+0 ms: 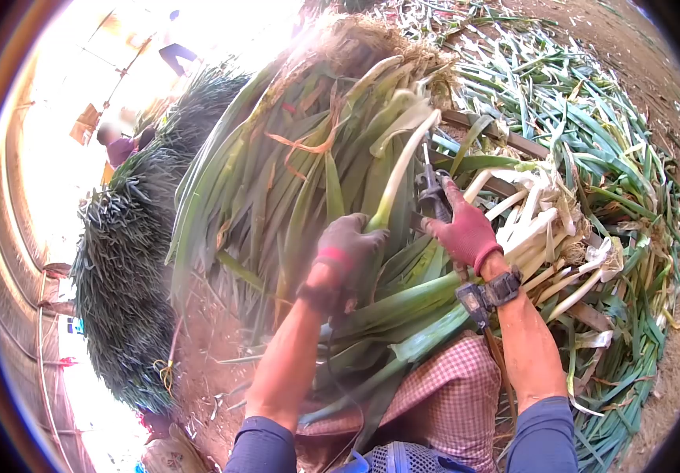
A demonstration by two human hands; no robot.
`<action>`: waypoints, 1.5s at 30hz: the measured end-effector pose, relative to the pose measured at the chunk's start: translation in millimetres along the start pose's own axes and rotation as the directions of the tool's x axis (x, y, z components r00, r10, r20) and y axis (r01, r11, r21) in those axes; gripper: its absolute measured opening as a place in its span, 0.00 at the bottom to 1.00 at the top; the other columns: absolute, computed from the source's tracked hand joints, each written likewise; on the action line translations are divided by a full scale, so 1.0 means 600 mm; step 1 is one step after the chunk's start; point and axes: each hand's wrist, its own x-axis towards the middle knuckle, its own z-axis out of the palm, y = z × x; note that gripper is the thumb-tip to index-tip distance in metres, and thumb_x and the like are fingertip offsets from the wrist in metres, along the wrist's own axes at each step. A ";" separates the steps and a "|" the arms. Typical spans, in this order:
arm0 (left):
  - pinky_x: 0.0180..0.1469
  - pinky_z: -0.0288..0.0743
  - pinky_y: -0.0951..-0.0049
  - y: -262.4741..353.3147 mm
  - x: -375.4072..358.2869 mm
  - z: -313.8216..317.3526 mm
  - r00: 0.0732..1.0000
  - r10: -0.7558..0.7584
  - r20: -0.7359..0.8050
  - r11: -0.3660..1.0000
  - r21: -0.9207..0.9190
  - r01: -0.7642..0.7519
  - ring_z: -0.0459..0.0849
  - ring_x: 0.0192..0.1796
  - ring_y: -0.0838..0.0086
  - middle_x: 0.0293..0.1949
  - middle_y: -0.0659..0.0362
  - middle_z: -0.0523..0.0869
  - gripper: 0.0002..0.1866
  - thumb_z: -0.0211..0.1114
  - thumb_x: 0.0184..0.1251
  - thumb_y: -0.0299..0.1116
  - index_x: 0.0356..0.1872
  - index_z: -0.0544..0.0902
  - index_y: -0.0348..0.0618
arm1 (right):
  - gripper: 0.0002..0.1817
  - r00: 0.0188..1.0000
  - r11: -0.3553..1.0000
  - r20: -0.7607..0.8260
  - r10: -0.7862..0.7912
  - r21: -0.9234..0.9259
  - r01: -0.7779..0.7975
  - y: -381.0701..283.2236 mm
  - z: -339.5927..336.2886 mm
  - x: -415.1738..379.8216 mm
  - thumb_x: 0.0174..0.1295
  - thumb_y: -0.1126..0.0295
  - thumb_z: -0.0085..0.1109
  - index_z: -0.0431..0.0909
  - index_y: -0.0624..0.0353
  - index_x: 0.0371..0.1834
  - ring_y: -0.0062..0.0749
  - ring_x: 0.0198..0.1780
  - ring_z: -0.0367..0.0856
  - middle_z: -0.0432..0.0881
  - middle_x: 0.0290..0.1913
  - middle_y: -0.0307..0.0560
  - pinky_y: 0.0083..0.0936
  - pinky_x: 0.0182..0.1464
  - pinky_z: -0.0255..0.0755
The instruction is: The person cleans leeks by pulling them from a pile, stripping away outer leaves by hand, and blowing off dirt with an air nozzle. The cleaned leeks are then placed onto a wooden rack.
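Observation:
My left hand (348, 243), in a dark glove with a red band, is closed round a leek (400, 169) whose pale stalk points up and to the right. My right hand (464, 227), in a red glove, holds a dark air gun (433, 193) with its thin nozzle upward, beside the stalk. The fingers wrap partly round its body. A large heap of uncleaned leeks (300, 150) rises just beyond my left hand. To the right of my right hand lies a bunch of white-stalked leeks (533, 213).
Stripped green leaves (592, 134) cover the ground at the right. A tall stack of leeks (123, 268) stands at the left, with a person in purple (119, 146) behind it. A wooden bar (525, 144) runs beside the white stalks.

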 end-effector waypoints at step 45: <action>0.43 0.86 0.51 0.005 -0.121 -0.060 0.987 0.126 0.097 0.845 0.510 -0.158 0.93 0.37 0.51 0.34 0.48 0.93 0.27 0.68 0.71 0.61 0.29 0.89 0.44 | 0.56 0.941 0.935 0.040 -0.336 0.138 0.328 -0.033 -0.006 -0.104 0.61 0.51 0.75 0.56 0.56 0.90 0.62 0.52 0.90 0.90 0.47 0.67 0.45 0.59 0.81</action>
